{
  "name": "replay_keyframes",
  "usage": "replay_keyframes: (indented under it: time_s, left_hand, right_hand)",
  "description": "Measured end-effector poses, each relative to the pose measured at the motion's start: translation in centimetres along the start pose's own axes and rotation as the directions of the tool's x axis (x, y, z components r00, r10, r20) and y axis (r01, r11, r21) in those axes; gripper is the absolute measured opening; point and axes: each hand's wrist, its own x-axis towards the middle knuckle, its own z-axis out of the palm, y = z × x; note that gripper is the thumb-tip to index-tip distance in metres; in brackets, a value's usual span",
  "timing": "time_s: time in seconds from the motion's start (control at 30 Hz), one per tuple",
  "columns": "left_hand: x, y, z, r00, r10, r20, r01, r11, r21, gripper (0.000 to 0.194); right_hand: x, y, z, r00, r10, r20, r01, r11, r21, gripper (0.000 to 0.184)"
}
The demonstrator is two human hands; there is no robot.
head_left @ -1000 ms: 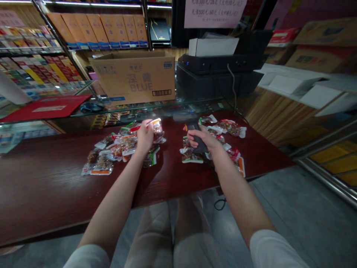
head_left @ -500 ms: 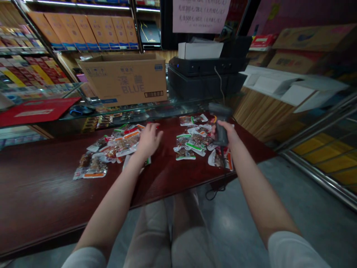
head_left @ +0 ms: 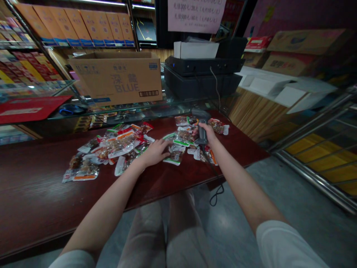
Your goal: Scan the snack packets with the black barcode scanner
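Note:
My right hand is closed around the grip of a dark handheld scanner, held over the right heap of snack packets on the dark red counter. Its cable hangs off the counter's front edge. My left hand reaches across with fingers stretched out, its fingertips on a green-edged packet at the near edge of that heap. A bigger spread of packets lies to the left of my left hand.
Behind the counter runs a glass shelf with a cardboard box marked BLUE, a computer mouse and a red mat. A black printer stack stands at the back. Metal rails run along the right.
My left hand let go of a packet at the left pile and moved right to the other heap. My right hand swung the scanner right, then lowered it over the heap.

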Motion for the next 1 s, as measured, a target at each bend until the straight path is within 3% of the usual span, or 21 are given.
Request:
replay_keyframes:
  time_s: [0.07, 0.23, 0.4, 0.5, 0.6, 0.7, 0.77, 0.87, 0.93, 1.0]
  left_hand:
    - [-0.1, -0.7, -0.2, 0.999, -0.044, 0.0, 0.044, 0.999, 0.01, 0.046]
    - [0.1, -1.0, -0.1, 0.988, -0.094, -0.124, 0.091, 0.995, -0.033, 0.029]
    - [0.5, -0.1, 0.0, 0.965, -0.218, -0.147, 0.226, 0.973, 0.038, 0.044]
    - [0.6, 0.0, 0.0, 0.976, -0.184, -0.12, 0.192, 0.98, 0.053, 0.045]
    - [0.6, -0.4, -0.4, 0.98, -0.132, -0.146, 0.13, 0.991, -0.023, 0.034]
    - [0.5, -1.3, -1.2, 0.919, -0.231, -0.318, 0.151, 0.954, -0.258, 0.023]
    - [0.6, -2.0, -1.9, 0.828, -0.41, -0.383, 0.157, 0.825, -0.543, 0.017]
    - [0.8, -2.9, -2.8, 0.707, -0.647, -0.284, 0.029, 0.427, -0.904, 0.025]
    - [0.8, -3.2, -3.1, 0.695, -0.687, -0.212, -0.078, 0.222, -0.972, 0.025]
    - [0.8, -3.2, -3.2, 0.711, -0.676, -0.193, -0.138, 0.135, -0.981, 0.02]
  right_hand:
    - [0.4, 0.5, 1.0, 1.0, -0.01, 0.005, 0.01, 1.0, 0.005, 0.026]
    - [0.8, 1.1, 2.7, 0.998, 0.025, 0.064, -0.023, 0.999, -0.026, 0.027]
    - [0.7, 0.7, 2.9, 0.995, 0.058, 0.085, -0.053, 0.997, -0.061, 0.021]
    - [0.8, 0.1, 3.1, 0.988, 0.114, 0.106, -0.102, 0.989, -0.105, 0.02]
    - [1.0, -1.0, 3.5, 0.983, 0.11, 0.146, -0.083, 0.98, -0.181, 0.02]
    - [1.1, -2.2, 4.0, 0.967, 0.048, 0.251, -0.008, 0.987, -0.158, 0.023]
    - [0.9, -2.6, 4.0, 0.941, 0.033, 0.336, 0.001, 0.995, -0.101, 0.026]
    - [0.4, -2.4, 3.8, 0.898, 0.074, 0.434, -0.055, 0.997, -0.054, 0.025]
    - [-0.1, -1.9, 3.6, 0.867, 0.131, 0.481, -0.114, 0.991, -0.064, 0.023]
    - [-0.7, -1.3, 3.6, 0.834, 0.193, 0.518, -0.162, 0.981, -0.105, 0.025]
